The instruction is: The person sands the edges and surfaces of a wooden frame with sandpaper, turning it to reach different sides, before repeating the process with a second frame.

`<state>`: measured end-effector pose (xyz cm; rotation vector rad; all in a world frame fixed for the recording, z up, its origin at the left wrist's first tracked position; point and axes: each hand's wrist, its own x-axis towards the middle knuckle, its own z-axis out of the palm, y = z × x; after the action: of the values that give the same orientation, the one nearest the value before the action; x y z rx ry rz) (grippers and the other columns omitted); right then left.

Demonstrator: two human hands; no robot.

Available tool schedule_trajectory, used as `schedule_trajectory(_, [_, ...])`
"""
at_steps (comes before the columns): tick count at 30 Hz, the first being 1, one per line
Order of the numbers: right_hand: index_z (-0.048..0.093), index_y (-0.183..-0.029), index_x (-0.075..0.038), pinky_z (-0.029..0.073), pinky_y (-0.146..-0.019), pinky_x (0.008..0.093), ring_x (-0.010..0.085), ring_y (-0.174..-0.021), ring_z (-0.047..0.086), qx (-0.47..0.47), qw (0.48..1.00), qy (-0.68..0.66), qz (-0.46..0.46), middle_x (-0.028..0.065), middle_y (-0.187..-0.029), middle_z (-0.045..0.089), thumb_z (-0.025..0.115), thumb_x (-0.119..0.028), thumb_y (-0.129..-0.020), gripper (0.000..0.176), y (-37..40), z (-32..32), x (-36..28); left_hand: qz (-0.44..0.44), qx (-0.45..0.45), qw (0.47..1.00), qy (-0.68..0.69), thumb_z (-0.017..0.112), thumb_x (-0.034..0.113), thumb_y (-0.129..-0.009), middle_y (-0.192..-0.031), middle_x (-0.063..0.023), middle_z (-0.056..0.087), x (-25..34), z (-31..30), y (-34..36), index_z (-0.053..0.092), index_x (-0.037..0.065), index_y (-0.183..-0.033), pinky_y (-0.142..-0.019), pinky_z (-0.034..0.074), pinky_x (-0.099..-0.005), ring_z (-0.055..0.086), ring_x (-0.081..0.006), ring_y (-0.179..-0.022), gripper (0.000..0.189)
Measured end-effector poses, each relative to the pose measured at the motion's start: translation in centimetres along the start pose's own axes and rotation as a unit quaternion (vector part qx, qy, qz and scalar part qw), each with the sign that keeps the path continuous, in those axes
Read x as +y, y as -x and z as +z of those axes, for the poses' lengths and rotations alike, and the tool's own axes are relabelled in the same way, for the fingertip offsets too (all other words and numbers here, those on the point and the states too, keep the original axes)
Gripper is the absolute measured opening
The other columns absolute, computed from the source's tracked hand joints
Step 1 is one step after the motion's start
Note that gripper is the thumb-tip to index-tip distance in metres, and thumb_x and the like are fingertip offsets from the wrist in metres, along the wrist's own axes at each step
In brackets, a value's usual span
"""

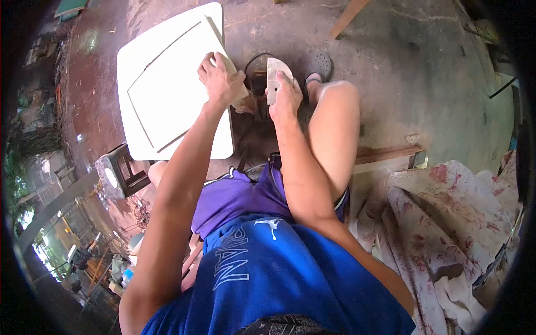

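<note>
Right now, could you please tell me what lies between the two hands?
In the head view, a thin black loop and unclear brownish things below it show between the left hand and the pale flat piece in the right hand.

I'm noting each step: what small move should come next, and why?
Probably bring the pale curved piece nearer the white panel: the right hand holds it to the panel's right, while the left hand is at that side of the panel.
</note>
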<state>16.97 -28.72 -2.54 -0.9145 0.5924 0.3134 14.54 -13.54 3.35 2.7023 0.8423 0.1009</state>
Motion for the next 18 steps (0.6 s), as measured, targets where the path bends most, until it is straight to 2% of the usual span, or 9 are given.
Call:
schedule_trajectory(3, [0.066,-0.105,0.0,0.057,-0.059,0.0356,0.0203,-0.079,0.068,-0.017,1.0,-0.012,0.006,0.0089,-0.095,0.068,0.074,-0.015,-0.096,0.019,1.1,1.3,-3.7,0.024,-0.008,1.0,0.009,0.077,0.023,-0.074,-0.151,-0.0268,0.039,-1.0,-1.2,2.8,0.041,-0.002,-0.148,-0.118,0.028,-0.0597,0.034,-0.0508,-0.138,0.085])
schedule_trajectory(5, [0.064,-0.111,0.0,0.058,-0.059,0.034,0.0207,-0.077,0.068,-0.033,0.999,-0.026,0.013,0.0111,-0.097,0.067,0.071,-0.014,-0.097,0.021,0.5,1.7,-4.0,0.125,-0.061,0.99,0.006,0.074,0.014,-0.075,-0.156,-0.0254,0.037,-3.3,-2.6,6.7,0.041,-0.001,-0.15,-0.119,0.028,-0.0579,0.033,-0.0497,-0.141,0.083])
schedule_trajectory(6, [0.06,-0.123,-0.007,0.061,-0.068,0.0417,0.0238,-0.092,0.069,-0.063,0.997,-0.008,0.039,0.0103,-0.112,0.068,0.067,-0.017,-0.101,0.026,-0.2,1.1,-3.6,0.175,-0.08,0.981,-0.003,0.073,0.011,-0.075,-0.158,-0.0248,0.035,-5.1,-2.9,8.6,0.041,0.0,-0.151,-0.12,0.027,-0.0582,0.032,-0.0498,-0.143,0.083])
schedule_trajectory(7, [0.06,-0.123,-0.007,0.061,-0.068,0.0417,0.0238,-0.092,0.069,-0.065,0.997,-0.009,0.041,0.0103,-0.112,0.068,0.067,-0.017,-0.101,0.026,-0.6,1.1,-3.3,0.225,-0.099,0.969,-0.01,0.072,0.008,-0.075,-0.161,-0.0243,0.033,-7.1,-3.7,10.3,0.041,0.001,-0.152,-0.121,0.027,-0.0586,0.031,-0.0499,-0.145,0.083])
schedule_trajectory(9, [0.059,-0.125,-0.007,0.06,-0.073,0.0444,0.0242,-0.094,0.069,-0.095,0.992,-0.032,0.078,0.0097,-0.112,0.068,0.067,-0.018,-0.101,0.027,-0.8,1.0,-2.6,0.204,-0.158,0.966,-0.013,0.069,0.009,-0.079,-0.167,-0.0235,0.027,-11.2,-6.0,12.9,0.042,0.01,-0.155,-0.123,0.025,-0.0598,0.026,-0.0501,-0.149,0.08])
schedule_trajectory(11, [0.058,-0.127,-0.008,0.059,-0.076,0.0462,0.0252,-0.096,0.069,-0.108,0.991,-0.012,0.083,0.0107,-0.113,0.068,0.064,-0.02,-0.102,0.028,-0.7,0.7,-1.5,0.269,-0.207,0.928,-0.152,0.062,0.002,-0.082,-0.17,-0.0208,0.023,-15.1,-6.6,14.4,0.044,0.021,-0.158,-0.125,0.025,-0.0606,0.025,-0.0488,-0.151,0.08])
schedule_trajectory(13, [0.059,-0.128,-0.009,0.06,-0.079,0.0475,0.0265,-0.096,0.069,-0.132,0.98,0.015,0.148,0.0118,-0.114,0.068,0.062,-0.022,-0.103,0.028,-0.2,1.1,-1.2,0.225,-0.264,0.911,-0.222,0.056,-0.006,-0.083,-0.173,-0.0166,0.019,-15.3,-10.0,14.7,0.047,0.032,-0.157,-0.126,0.025,-0.0606,0.025,-0.0472,-0.152,0.084])
schedule_trajectory(16, [0.06,-0.124,-0.003,0.063,-0.062,0.0416,0.0258,-0.086,0.071,-0.207,0.958,0.027,0.195,0.0127,-0.107,0.069,0.067,-0.02,-0.099,0.031,2.0,1.7,-1.0,0.256,-0.252,0.891,-0.278,0.059,-0.008,-0.077,-0.175,-0.0074,0.017,-20.6,-11.3,14.0,0.051,0.043,-0.153,-0.126,0.03,-0.0573,0.028,-0.0425,-0.152,0.092])
schedule_trajectory(18, [0.06,-0.124,-0.002,0.064,-0.062,0.0418,0.026,-0.083,0.072,-0.239,0.943,0.063,0.221,0.0143,-0.105,0.07,0.068,-0.02,-0.099,0.032,3.7,2.0,0.2,0.286,-0.268,0.887,-0.245,0.064,-0.006,-0.075,-0.176,-0.0047,0.014,-22.4,-12.8,12.9,0.053,0.045,-0.15,-0.126,0.032,-0.0555,0.029,-0.041,-0.152,0.092])
